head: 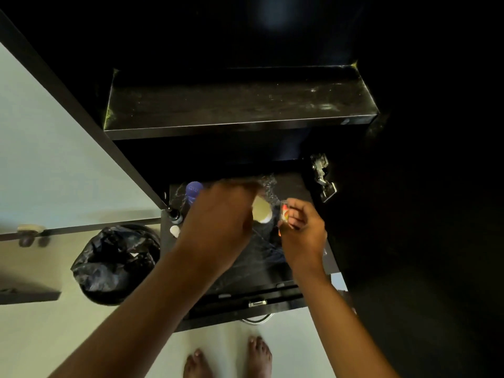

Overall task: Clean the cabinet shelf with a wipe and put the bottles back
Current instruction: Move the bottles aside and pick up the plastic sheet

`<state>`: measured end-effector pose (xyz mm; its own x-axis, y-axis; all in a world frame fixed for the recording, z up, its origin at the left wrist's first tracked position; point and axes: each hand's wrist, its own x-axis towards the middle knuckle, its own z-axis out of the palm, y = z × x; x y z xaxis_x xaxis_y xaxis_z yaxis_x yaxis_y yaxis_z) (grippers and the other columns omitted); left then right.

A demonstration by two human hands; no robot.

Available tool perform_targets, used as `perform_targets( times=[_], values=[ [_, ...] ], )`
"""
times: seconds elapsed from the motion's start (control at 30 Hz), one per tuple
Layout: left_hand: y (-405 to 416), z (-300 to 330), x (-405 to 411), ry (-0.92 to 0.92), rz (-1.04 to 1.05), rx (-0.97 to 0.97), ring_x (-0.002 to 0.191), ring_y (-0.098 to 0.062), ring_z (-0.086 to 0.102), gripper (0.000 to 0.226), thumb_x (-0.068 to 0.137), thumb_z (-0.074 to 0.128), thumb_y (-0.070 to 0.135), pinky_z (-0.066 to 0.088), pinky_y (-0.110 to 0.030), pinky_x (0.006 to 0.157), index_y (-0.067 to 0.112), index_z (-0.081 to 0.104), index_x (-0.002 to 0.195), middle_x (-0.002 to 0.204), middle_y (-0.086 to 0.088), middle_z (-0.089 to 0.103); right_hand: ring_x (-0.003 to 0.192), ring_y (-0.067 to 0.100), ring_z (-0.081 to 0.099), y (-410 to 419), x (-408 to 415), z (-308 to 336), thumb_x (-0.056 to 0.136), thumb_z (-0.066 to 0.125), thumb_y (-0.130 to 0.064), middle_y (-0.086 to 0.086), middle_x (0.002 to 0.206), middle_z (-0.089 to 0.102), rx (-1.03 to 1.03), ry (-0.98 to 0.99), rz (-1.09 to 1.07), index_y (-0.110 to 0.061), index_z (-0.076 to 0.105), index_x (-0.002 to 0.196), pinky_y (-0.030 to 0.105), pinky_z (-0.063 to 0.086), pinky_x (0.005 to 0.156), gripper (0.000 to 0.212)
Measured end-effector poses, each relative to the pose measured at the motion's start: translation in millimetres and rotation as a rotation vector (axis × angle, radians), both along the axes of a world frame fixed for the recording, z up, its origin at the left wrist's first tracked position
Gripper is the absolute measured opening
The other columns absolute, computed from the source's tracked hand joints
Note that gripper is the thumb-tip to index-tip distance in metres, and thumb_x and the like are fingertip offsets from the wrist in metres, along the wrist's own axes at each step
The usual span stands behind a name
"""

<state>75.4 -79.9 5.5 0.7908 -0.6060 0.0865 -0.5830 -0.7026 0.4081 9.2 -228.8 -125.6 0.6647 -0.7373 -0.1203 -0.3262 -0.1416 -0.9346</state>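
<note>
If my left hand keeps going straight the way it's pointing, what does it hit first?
Probably the cream jar. Your left hand reaches up and to the right, and that jar sits right at its fingertips on the dark lower surface. The hand is blurred, so contact and depth are unclear.

We reach both bare arms forward and down. Our left hand (218, 214) is blurred, fingers bent downward. Our right hand (302, 230) is curled closed, knuckles up, just beside it.
</note>
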Motion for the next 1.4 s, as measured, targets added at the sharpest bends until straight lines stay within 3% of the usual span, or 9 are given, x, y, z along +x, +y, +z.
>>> perform_targets(
  times=[0.13,0.3,0.4,0.57,0.77,0.97,1.4],
  values=[
    [39.8,-14.6,-30.1,0.066,-0.104,-0.046,0.077,-0.009,0.074,0.053,0.081,0.085,0.015,0.046,-0.018,0.071,0.027,0.065,0.129,0.107,-0.001,0.078,0.083,0.018,0.070,25.3,-20.1,7.3,0.090,0.070,0.009,-0.003,0.091,0.073,0.129,-0.099,0.090,-0.037,0.072,0.098,0.041,0.061,0.084,0.047],
    [94.0,-32.9,-46.8,0.093,-0.061,-0.089,0.091,-0.006,0.070,0.048,0.082,0.085,0.018,0.055,-0.020,0.079,0.031,0.069,0.125,0.110,0.008,0.077,0.096,0.012,0.075,63.2,-35.6,13.6,0.086,0.073,0.013,-0.006,0.100,0.078,0.238,-0.110,0.173,-0.020,0.074,0.110,0.035,0.063,0.087,0.040],
    [120.4,-39.2,-50.3,0.075,-0.012,-0.055,0.098,-0.008,0.071,0.046,0.081,0.086,0.015,0.053,-0.020,0.084,0.027,0.074,0.124,0.114,0.009,0.076,0.104,0.010,0.074,83.8,-38.9,14.0,0.089,0.071,0.011,-0.010,0.106,0.078,0.264,-0.113,0.216,-0.020,0.073,0.113,0.027,0.061,0.090,0.040],
    [141.0,-47.7,-46.8,0.030,0.056,0.011,0.094,-0.017,0.074,0.043,0.077,0.086,0.006,0.063,-0.031,0.077,0.020,0.079,0.118,0.112,0.001,0.077,0.104,0.011,0.073,113.6,-42.6,6.4,0.089,0.068,0.014,-0.011,0.103,0.076,0.229,-0.174,0.260,-0.022,0.071,0.107,0.020,0.058,0.088,0.040],
    [143.5,-61.5,-39.4,-0.012,0.109,0.044,0.096,-0.025,0.075,0.043,0.074,0.088,0.004,0.057,-0.033,0.083,0.016,0.080,0.114,0.109,-0.004,0.078,0.103,0.018,0.073,135.7,-36.1,-14.9,0.087,0.069,0.014,0.001,0.104,0.074,0.032,-0.245,0.297,-0.010,0.069,0.105,0.030,0.060,0.091,0.030],
    [143.6,-69.8,-32.3,-0.010,0.134,0.042,0.098,-0.026,0.074,0.041,0.078,0.086,0.010,0.058,-0.036,0.083,0.015,0.078,0.118,0.112,-0.005,0.077,0.100,0.018,0.073,146.0,-26.0,-31.4,0.089,0.071,0.007,-0.001,0.104,0.072,-0.080,-0.267,0.308,-0.011,0.069,0.107,0.042,0.062,0.086,0.026],
    [142.1,-77.6,-28.9,0.003,0.146,0.023,0.091,-0.030,0.075,0.051,0.074,0.091,0.010,0.061,-0.042,0.082,0.012,0.075,0.123,0.111,-0.010,0.078,0.106,0.012,0.073,148.2,-26.1,-32.3,0.093,0.070,0.002,-0.004,0.108,0.076,-0.100,-0.219,0.256,-0.011,0.072,0.112,0.035,0.061,0.092,0.023]
  ],
)
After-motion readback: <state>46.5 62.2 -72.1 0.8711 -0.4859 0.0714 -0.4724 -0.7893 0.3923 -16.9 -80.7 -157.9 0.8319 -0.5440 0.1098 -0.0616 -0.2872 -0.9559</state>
